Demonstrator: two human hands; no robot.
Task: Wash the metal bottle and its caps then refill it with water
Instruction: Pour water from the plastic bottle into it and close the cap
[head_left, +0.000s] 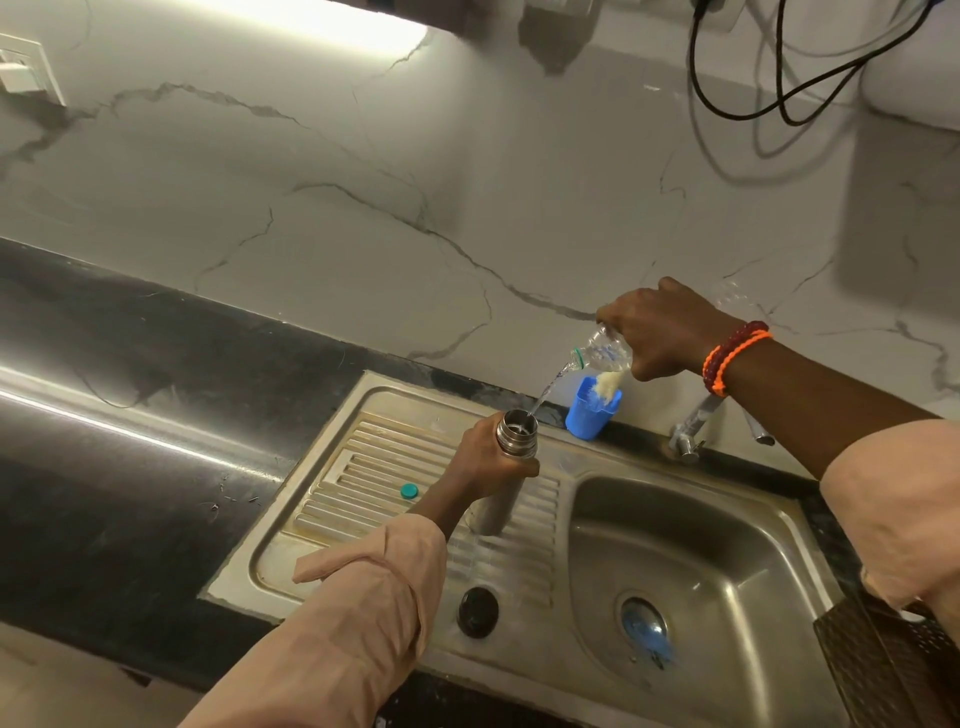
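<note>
No text, label, brand, number or sign can be read anywhere in the view.

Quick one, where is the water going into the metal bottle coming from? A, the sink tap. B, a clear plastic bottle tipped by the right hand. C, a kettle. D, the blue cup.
B: the right hand tilts a clear plastic bottle and a thin stream runs from its mouth into the open metal bottle, which the left hand holds upright on the sink drainboard.
</note>
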